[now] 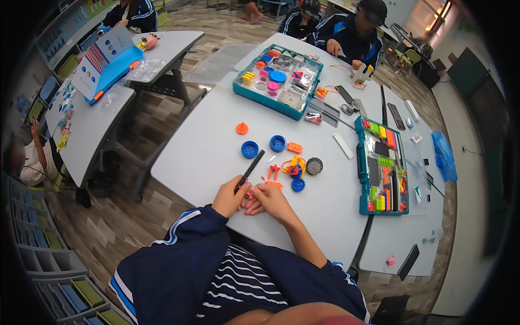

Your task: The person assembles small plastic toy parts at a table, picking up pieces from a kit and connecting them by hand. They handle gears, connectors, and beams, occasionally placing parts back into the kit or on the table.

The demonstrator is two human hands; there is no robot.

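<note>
My left hand (pixel 232 196) is closed round a slim black pen (pixel 249 171), which slants up and away to the right. Close beside it, my right hand (pixel 271 200) pinches a small red plastic piece (pixel 248 193) that the fingers of both hands partly hide. Just beyond my fingers lie orange-red connector parts (pixel 274 172), a blue gear (pixel 298 185) and an orange-yellow assembly (pixel 294 167). A dark round ring (pixel 314 166) sits to their right. Farther off are two blue wheels (pixel 249 149), an orange disc (pixel 242 128) and an orange block (pixel 294 147).
A teal case of sorted parts (pixel 303 111) stands on the far side of the white table (pixel 200 138). Another teal parts case (pixel 364 187) lies to the right, near a white strip (pixel 343 145). Across the table a person (pixel 352 40) handles something small.
</note>
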